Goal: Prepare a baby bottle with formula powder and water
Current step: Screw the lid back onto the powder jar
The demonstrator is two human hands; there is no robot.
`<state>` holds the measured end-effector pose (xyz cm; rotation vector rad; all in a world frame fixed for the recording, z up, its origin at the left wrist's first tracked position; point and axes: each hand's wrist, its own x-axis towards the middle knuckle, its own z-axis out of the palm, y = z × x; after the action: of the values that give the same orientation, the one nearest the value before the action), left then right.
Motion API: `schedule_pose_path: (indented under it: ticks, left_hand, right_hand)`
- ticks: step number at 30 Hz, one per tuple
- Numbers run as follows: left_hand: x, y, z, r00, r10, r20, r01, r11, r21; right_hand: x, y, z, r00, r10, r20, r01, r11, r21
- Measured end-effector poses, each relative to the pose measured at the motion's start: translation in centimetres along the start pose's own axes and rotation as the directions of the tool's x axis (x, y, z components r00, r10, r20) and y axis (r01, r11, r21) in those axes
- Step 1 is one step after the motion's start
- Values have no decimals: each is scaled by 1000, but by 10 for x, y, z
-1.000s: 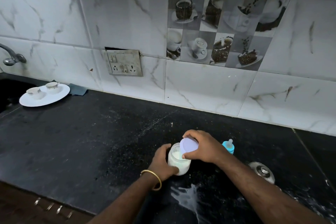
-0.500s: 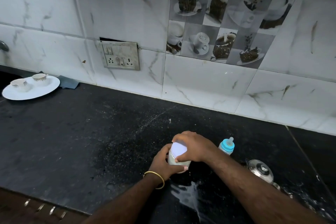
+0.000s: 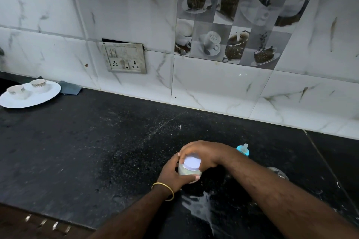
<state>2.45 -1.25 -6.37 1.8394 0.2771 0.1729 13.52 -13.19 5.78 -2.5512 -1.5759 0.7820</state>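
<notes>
A small clear jar of white formula powder point(image 3: 186, 171) stands on the black counter point(image 3: 81, 151) near its front edge. My left hand point(image 3: 172, 173) wraps around the jar's side. Its pale lid point(image 3: 192, 162) sits on top, and my right hand point(image 3: 204, 154) grips that lid from above. Behind my right wrist stands the baby bottle point(image 3: 243, 149), with only its blue collar and clear teat showing. A gold bangle point(image 3: 165, 190) circles my left wrist.
A white spill point(image 3: 200, 209) lies on the counter just in front of the jar. A steel kettle lid point(image 3: 277, 172) peeks out right of my forearm. A white plate point(image 3: 46, 95) with two cups sits far left. The tiled wall holds a socket panel point(image 3: 125, 58).
My right hand brought the lid down from beside the jar's mouth onto the jar and now grips it from above. The view has shifted right and down.
</notes>
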Motion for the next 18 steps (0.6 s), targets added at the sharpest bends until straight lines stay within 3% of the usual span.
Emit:
schedule_pose_path:
  ticks: [6, 11, 15, 18]
  left_hand:
    - [1, -1, -4, 1000, 2, 22, -2, 1000, 13]
    - [4, -6, -2, 999, -24, 40, 25, 999, -25]
    - [4, -7, -2, 999, -28, 24, 29, 999, -25]
    - [3, -4, -3, 998, -31, 57, 33, 999, -28]
  right_hand:
    - [1, -5, -9, 991, -96, 91, 114, 969, -219]
    - [5, -24, -8, 971, 234, -45, -235, 910, -341]
    - [1, -21, -6, 972, 212, 99, -167, 925, -340]
    - [0, -21, -1, 954, 298, -26, -286, 882, -376]
